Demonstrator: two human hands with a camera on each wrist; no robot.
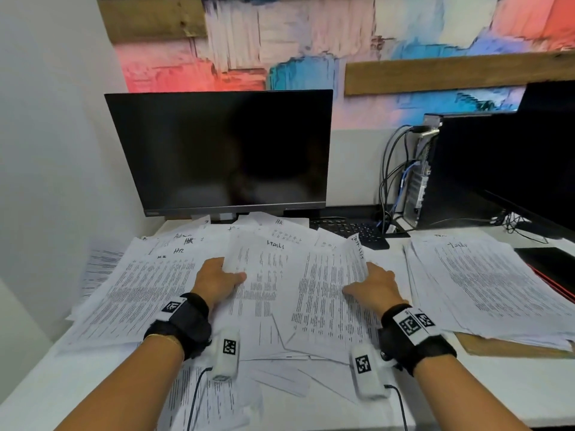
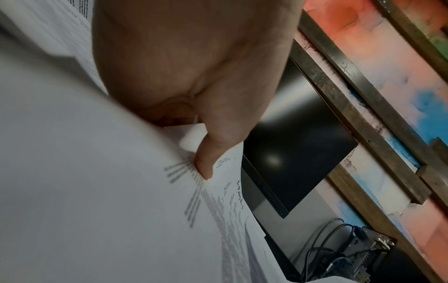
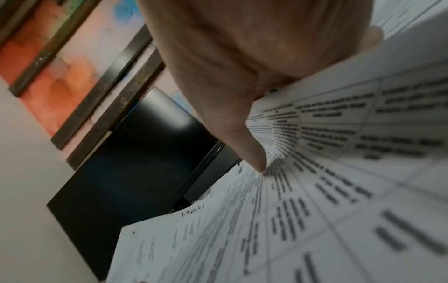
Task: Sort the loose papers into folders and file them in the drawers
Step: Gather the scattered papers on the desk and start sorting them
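Loose printed papers (image 1: 149,290) cover the white desk (image 1: 466,384), some marked "HR" or "Task" by hand. My left hand (image 1: 217,279) grips the left edge of a sheet (image 1: 264,284), thumb on top and fingers under it; the thumb (image 2: 206,164) presses on the print. My right hand (image 1: 375,289) grips the right edge of another sheet (image 1: 329,293) the same way, its thumb (image 3: 252,153) on top of the text. A separate pile of papers (image 1: 479,284) lies at the right on a brown folder (image 1: 497,348).
A dark monitor (image 1: 224,150) stands behind the papers. A black keyboard (image 1: 351,230) lies partly under sheets. A black computer tower (image 1: 466,169) with cables stands at the back right. A black and red folder (image 1: 550,269) lies at the right edge. A white wall bounds the left.
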